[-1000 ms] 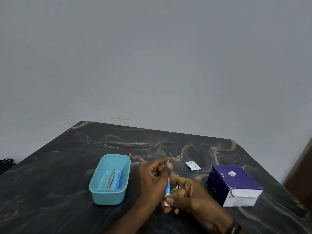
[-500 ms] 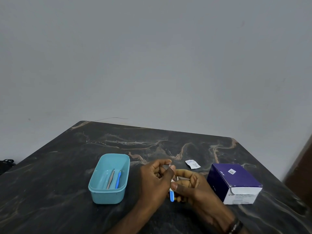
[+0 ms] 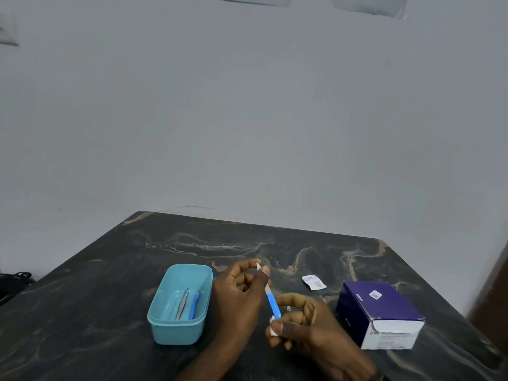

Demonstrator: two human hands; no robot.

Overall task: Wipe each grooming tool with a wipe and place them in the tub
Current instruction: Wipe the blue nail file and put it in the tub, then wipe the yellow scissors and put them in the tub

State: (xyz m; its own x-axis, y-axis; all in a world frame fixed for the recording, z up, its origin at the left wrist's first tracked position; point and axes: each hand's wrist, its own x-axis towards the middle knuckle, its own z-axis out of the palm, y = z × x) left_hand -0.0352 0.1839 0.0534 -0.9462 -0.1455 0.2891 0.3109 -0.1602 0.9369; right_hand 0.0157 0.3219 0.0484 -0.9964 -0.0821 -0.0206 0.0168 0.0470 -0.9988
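**Both hands on a blue-handled tool above the table**

Left hand [image 3: 239,295] pinches the upper metal end of a blue-handled grooming tool [image 3: 270,298] between thumb and fingers, holding it tilted. Right hand [image 3: 305,323] grips a small white wipe [image 3: 273,327] wrapped at the tool's lower blue end. To the left, a teal tub [image 3: 180,332] rests on the dark marbled table [image 3: 96,270] and already holds metal tweezers [image 3: 182,303] and another blue-handled tool [image 3: 194,305], side by side. A torn wipe sachet [image 3: 313,282] lies near a purple-and-white box [image 3: 379,312]; its printing is too blurred to read.
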